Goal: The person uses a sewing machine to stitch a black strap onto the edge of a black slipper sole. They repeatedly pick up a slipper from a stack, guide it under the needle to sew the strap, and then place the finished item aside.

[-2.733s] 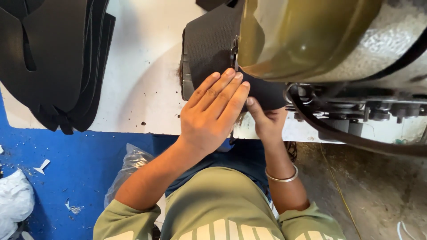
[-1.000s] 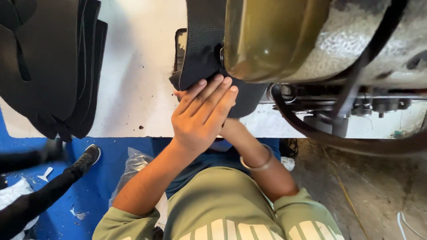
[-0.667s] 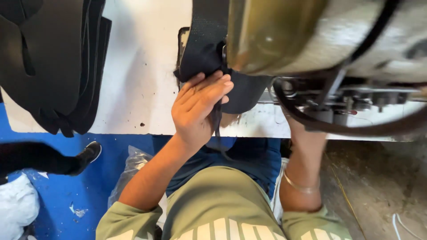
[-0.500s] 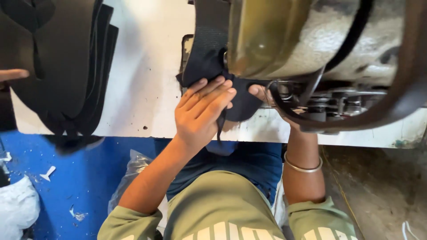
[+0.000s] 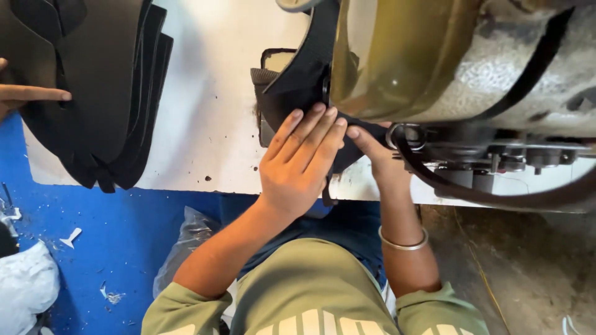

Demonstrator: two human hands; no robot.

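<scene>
Fabric piece (image 5: 298, 93), black, on white table (image 5: 205, 124) under sewing machine (image 5: 434, 62); long axis 12 to 6 o'clock. Left hand (image 5: 298, 161) flat on it, fingers together toward 12. Right hand (image 5: 372, 149) pinches its edge at 3 o'clock, nearer the machine.

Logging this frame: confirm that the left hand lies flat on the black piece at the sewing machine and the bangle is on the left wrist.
Not quite. The left hand does lie flat on the black piece at the sewing machine, but the bangle is on the right wrist, as the head view shows.
</scene>
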